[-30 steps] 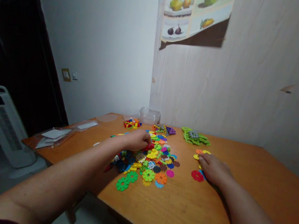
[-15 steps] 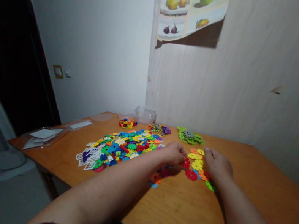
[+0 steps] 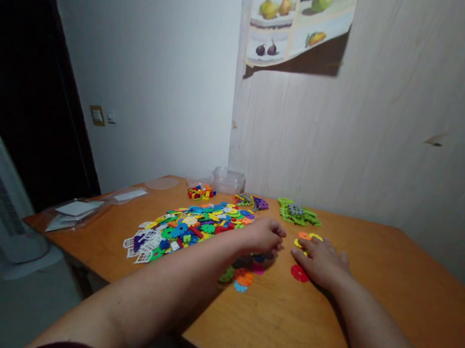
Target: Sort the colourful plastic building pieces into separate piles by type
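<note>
Apparently sorting, I half-curl my left fingers [image 3: 280, 232], any hold unclear, near the mixed pile [image 3: 208, 228] on the surface [image 3: 267, 336], right fingers [image 3: 313, 249] spread by yellow discs [image 3: 316, 237], the next pick likely needing a pinch.

Orange-brown table [image 3: 275, 337] — multicoloured plastic pile [image 3: 181, 230], red disc [image 3: 299, 273]; toward far edge — lime-green pieces [image 3: 308, 217], clear container [image 3: 229, 182].

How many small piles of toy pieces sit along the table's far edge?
3: mostly red-and-yellow bricks at left, mixed purple-and-gray pieces in the middle, mostly green pieces at right. The left hand and right hand cover none.
</note>
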Available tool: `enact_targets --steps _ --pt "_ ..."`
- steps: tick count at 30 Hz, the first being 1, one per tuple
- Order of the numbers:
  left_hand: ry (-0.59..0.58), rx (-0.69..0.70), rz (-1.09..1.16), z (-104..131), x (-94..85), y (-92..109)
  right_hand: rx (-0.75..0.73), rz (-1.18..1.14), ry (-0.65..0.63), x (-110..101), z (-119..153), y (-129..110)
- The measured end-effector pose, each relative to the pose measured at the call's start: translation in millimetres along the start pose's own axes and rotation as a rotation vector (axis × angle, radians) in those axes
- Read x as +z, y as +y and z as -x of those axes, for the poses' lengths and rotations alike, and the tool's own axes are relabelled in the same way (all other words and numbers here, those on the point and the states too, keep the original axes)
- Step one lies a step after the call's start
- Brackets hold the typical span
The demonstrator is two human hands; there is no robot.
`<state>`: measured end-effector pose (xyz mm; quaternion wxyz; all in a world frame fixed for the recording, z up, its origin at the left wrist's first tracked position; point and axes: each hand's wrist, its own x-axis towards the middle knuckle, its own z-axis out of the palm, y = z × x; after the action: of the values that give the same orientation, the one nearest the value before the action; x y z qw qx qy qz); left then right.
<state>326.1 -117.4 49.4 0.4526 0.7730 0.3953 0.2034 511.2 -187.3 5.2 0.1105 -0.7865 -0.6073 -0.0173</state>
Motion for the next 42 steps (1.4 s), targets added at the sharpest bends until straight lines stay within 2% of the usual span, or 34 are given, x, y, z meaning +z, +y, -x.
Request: enact_targets --steps 4,6,9,12,15,17,26,31,34,36,39,42 --pt "0.114 0.054 -0.262 18.8 -53.0 5.1 0.02 -0.009 -0.007 2.6 -2.1 3.4" --pt "0.125 0.065 -0.447 27.4 -75.9 3.4 0.022 -0.013 -0.003 3.5 -3.8 5.3" --pt "0.016 0.059 -0.694 38.9 -98.5 -1.5 0.008 -0.012 0.011 5.2 -5.4 6.9" --pt "-0.102 0.058 -0.797 47.2 -105.9 -6.9 -0.005 -0.011 0.031 6.6 -6.0 7.5" --pt "-0.182 0.039 -0.817 51.0 -103.3 -11.2 -0.012 -0.008 0.037 7.0 -6.4 8.0" --pt "-0.19 0.035 -0.836 51.9 -99.2 -12.6 -0.015 -0.005 0.035 6.7 -6.8 8.6" --pt "-0.057 -0.018 -0.878 45.9 -90.7 -13.8 -0.009 -0.005 0.03 5.9 -7.1 8.1" --pt "0.044 0.045 -0.871 36.5 -95.2 -19.6 -0.025 -0.021 0.031 5.1 -7.0 7.4" --pt "0.116 0.086 -0.769 31.5 -91.6 -15.8 -0.017 -0.064 0.051 2.4 -9.1 8.7" --pt "0.153 0.074 -0.628 28.6 -81.6 -10.3 0.026 -0.122 0.078 -0.4 -11.7 11.2" --pt "0.187 0.04 -0.355 23.2 -55.1 -1.9 0.122 -0.195 0.158 -5.3 -15.4 16.5" --pt "0.135 -0.04 -0.12 12.9 -22.6 3.1 0.179 -0.217 0.217 -9.5 -15.9 20.4"
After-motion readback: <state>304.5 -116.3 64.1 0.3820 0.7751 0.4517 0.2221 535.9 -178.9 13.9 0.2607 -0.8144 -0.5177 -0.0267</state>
